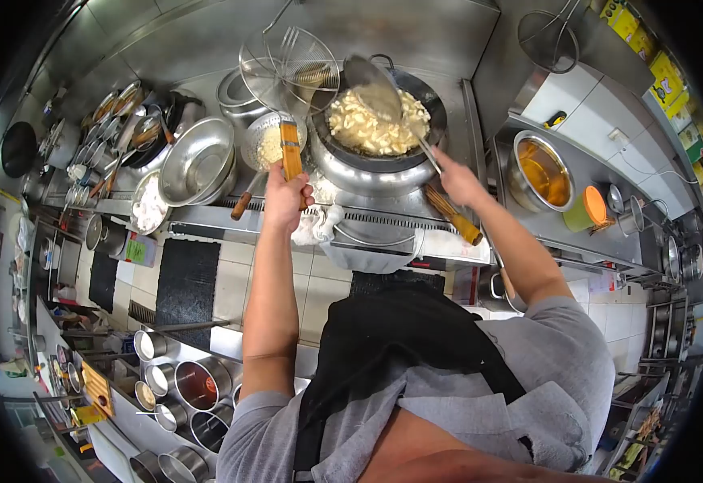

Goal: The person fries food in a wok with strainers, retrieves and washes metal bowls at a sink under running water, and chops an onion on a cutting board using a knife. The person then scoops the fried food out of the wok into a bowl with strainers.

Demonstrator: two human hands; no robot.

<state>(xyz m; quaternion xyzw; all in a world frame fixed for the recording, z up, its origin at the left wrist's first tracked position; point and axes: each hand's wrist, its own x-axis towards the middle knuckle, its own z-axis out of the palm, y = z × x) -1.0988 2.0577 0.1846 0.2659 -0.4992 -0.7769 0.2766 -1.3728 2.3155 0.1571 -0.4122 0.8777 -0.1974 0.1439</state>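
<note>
A dark wok (pixel 436 121) on the stove holds pale yellow, chopped food (pixel 359 129). Over the food is the bowl of a metal ladle (pixel 377 98), its handle gripped by my right hand (pixel 457 179). My left hand (pixel 284 197) is closed round the flat wooden handle (pixel 290 149) of a wire strainer (pixel 275 72), which is raised to the left of the wok. Behind that handle sits a perforated bowl (pixel 253 145) with pale bits in it.
Left of the stove are a large steel bowl (pixel 198 161), a white-filled bowl (pixel 148 205) and stacked utensils. A bamboo brush (pixel 456 217) lies by the front edge. To the right stand a pot of orange liquid (pixel 540 173) and a green container (pixel 583 211).
</note>
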